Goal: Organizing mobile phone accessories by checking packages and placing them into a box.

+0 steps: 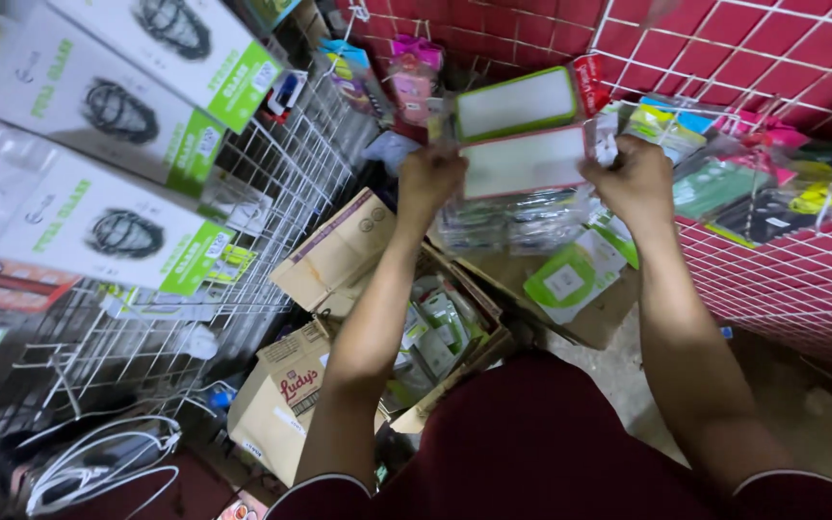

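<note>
Both my hands are raised in front of a white wire grid on a red wall. My left hand [428, 181] grips the left end of a flat white packet with a red edge [524, 164], and my right hand [636, 179] grips its right end. Just above it a similar white packet with a green edge [515, 103] sits against the grid; I cannot tell whether my left hand also holds it. Clear-wrapped packets [507, 223] hang right below my hands.
An open cardboard box [339, 252] full of green and white packets [440, 327] stands on the floor below my arms, beside another closed carton [281, 395]. White and green boxes [108, 226] hang on a wire rack at left. Coloured packets [743, 183] hang at right. White cables [98, 462] lie at lower left.
</note>
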